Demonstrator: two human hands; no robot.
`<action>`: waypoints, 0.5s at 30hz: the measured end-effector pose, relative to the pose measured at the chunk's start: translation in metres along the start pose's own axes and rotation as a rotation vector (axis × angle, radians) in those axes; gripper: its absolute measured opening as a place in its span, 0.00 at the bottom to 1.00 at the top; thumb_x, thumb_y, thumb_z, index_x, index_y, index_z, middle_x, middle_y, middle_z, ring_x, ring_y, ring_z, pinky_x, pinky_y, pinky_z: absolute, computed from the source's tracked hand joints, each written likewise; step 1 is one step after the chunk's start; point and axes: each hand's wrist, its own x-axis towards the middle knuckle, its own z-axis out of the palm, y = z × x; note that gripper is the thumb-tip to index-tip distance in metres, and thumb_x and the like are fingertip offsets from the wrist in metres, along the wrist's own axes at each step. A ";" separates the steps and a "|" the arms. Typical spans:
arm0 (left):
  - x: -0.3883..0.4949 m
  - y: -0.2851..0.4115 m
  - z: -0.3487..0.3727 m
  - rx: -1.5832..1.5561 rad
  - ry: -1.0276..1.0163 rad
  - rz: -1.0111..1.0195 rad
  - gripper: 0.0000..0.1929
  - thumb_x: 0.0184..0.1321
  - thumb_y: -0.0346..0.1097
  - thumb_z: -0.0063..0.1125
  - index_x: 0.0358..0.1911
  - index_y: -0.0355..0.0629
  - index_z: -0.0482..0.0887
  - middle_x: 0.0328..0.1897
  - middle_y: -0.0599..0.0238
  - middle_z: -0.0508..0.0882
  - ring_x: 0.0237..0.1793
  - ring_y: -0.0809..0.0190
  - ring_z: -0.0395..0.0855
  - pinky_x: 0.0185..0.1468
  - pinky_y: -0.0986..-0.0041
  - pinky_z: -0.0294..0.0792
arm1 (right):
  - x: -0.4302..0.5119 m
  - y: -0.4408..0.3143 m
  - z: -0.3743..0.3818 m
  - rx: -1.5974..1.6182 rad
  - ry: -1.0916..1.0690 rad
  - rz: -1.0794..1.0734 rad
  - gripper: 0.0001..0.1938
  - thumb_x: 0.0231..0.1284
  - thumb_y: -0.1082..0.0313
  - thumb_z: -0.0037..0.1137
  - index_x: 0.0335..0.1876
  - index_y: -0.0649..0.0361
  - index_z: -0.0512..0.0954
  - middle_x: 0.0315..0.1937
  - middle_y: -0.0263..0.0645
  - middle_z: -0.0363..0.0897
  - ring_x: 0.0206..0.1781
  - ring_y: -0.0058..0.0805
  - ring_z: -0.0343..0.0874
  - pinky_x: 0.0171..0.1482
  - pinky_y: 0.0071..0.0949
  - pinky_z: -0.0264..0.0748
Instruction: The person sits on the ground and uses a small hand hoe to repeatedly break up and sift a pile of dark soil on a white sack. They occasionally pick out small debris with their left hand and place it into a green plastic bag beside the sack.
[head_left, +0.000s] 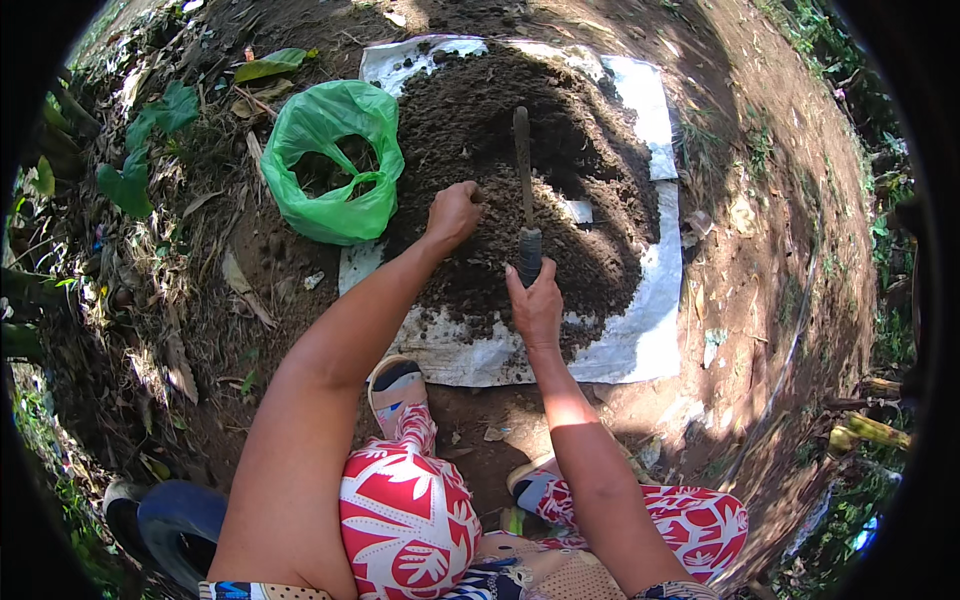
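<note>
Dark loose soil (465, 127) is heaped over a white woven plastic sheet (652, 337) on the ground. My right hand (538, 300) grips the dark wrapped handle of a long, narrow-bladed hand tool (523, 165). Its soil-coated blade points away from me over the heap. Over the soil, left of the blade, is my left hand (454, 216) with its fingers curled together. A dark bit shows at those fingertips, but whether they hold it is unclear. Beside the sheet's left edge stands an open green plastic bag (330, 210), with dark matter visible inside.
Dry leaves and plant litter (172, 315) cover the ground at left. Bare earth (757, 300) stretches along the right side. A dark rubber tire-like ring (180, 517) lies at lower left. My feet are just below the sheet's near edge.
</note>
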 end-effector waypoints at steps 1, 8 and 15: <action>0.000 -0.002 0.000 0.023 0.016 0.022 0.10 0.49 0.30 0.58 0.37 0.42 0.83 0.39 0.49 0.82 0.44 0.47 0.81 0.49 0.60 0.71 | -0.001 -0.001 0.002 0.058 0.034 -0.074 0.21 0.59 0.51 0.53 0.42 0.62 0.64 0.30 0.55 0.78 0.37 0.56 0.79 0.39 0.49 0.73; -0.005 -0.014 -0.013 0.112 0.024 0.027 0.11 0.50 0.29 0.53 0.38 0.44 0.83 0.44 0.50 0.79 0.49 0.45 0.78 0.53 0.58 0.70 | 0.006 0.011 0.013 -0.246 -0.171 0.076 0.21 0.58 0.51 0.54 0.42 0.63 0.64 0.29 0.54 0.79 0.36 0.55 0.79 0.38 0.49 0.73; 0.003 -0.021 -0.037 0.080 0.207 0.105 0.09 0.50 0.27 0.52 0.35 0.45 0.83 0.43 0.56 0.78 0.46 0.47 0.78 0.51 0.58 0.70 | -0.001 0.011 0.005 -0.071 -0.044 0.061 0.23 0.58 0.50 0.54 0.45 0.63 0.65 0.27 0.52 0.78 0.35 0.54 0.79 0.39 0.49 0.73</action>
